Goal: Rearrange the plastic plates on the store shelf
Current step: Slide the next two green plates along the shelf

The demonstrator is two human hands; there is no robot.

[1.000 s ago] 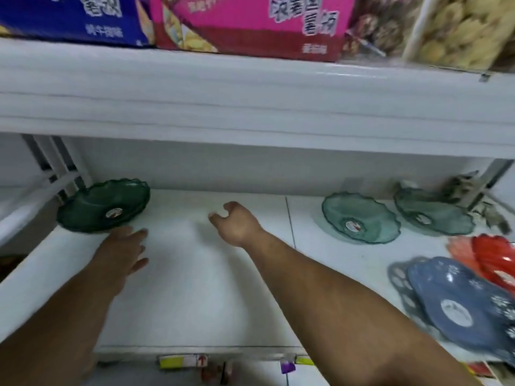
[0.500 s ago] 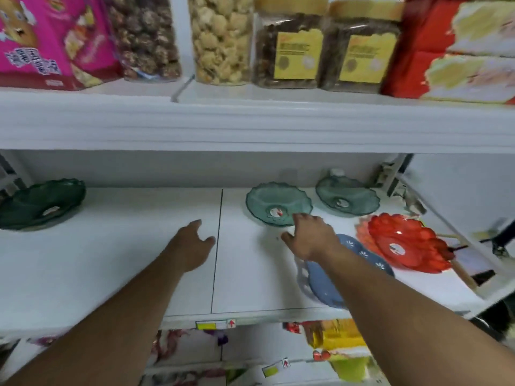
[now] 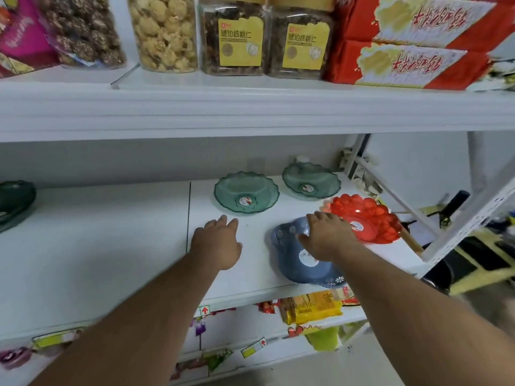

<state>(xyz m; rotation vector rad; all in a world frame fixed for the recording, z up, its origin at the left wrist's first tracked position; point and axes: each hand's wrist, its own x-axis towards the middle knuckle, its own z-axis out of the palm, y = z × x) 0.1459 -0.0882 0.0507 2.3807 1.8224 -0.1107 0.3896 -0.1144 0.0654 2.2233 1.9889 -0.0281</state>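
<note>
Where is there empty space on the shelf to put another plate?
The widest bare patch lies between the dark green plate and the left hand. It is crowded on the right, around the teal plates, blue plate and red plate.

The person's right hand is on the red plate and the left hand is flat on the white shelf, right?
Not quite. In the head view the right hand rests on the blue plate, not the red plate, which sits just beyond it. The left hand is indeed flat on the white shelf.
</note>
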